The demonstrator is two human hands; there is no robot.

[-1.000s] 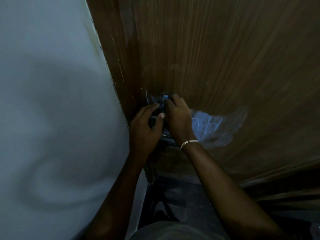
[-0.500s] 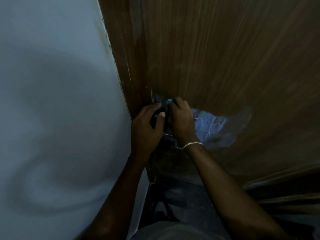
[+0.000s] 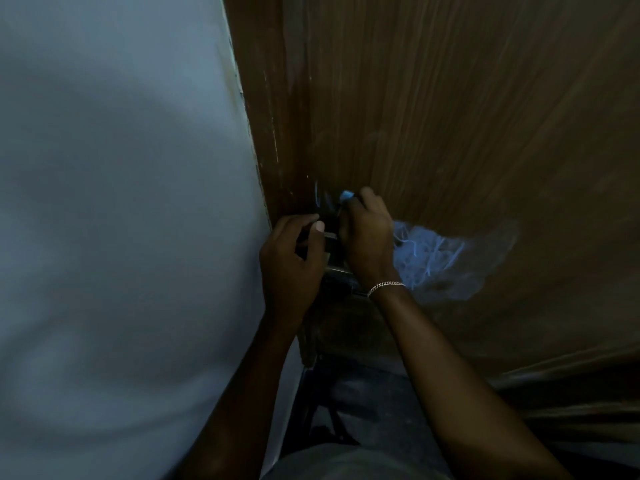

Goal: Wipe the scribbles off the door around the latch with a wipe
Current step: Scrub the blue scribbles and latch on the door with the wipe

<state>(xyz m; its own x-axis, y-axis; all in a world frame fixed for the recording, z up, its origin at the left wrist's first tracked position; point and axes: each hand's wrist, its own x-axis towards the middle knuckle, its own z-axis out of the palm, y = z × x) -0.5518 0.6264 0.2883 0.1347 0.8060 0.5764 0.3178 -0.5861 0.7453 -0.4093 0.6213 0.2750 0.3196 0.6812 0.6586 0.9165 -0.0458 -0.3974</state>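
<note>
Here right hand [image 3: 367, 237] pinches wipe [image 3: 347, 195] at door [image 3: 450, 116] (left hand [image 3: 291, 265] grips latch [image 3: 330, 235]).

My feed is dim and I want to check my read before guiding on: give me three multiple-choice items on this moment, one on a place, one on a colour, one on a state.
1. Where is the biggest patch of scribbles on the door?
A) just right of the right hand
B) on the pale wall
C) high above both hands

2. What colour is the wipe?
A) red
B) light blue
C) yellow

3. What is the left hand doing?
A) hanging free
B) lying flat on the wall
C) gripping the latch

Answers: 1 A, the tangle of lines lies on the wood beside that hand. 2 B, a pale blue tip shows at the right hand's fingertips. 3 C, its fingers and thumb curl round the metal.
</note>
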